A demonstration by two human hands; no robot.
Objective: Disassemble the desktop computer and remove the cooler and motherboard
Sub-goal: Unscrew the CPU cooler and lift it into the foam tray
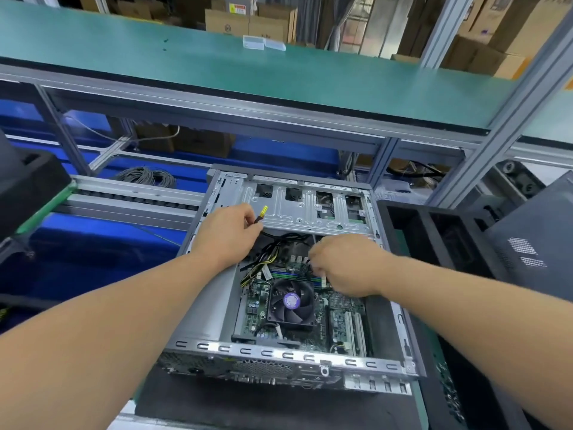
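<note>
An open grey desktop case (198, 308) lies flat in front of me. Inside it sits the green motherboard (344, 318) with a black fan cooler (290, 301) bearing a purple label. My left hand (228, 234) hovers over the case's upper left and grips a black cable with a yellow connector (263, 211) at its tip. My right hand (344, 268) reaches down into the case just right of the memory slots, fingers curled on something at the board; what they pinch is hidden. Black and yellow wires (263, 262) run under my left hand.
The silver drive cage (297, 206) spans the far end of the case. Black foam trays (434, 231) and a grey panel (533, 240) stand to the right, another black block (28, 184) to the left. A green shelf (217, 63) hangs overhead, with blue bins behind.
</note>
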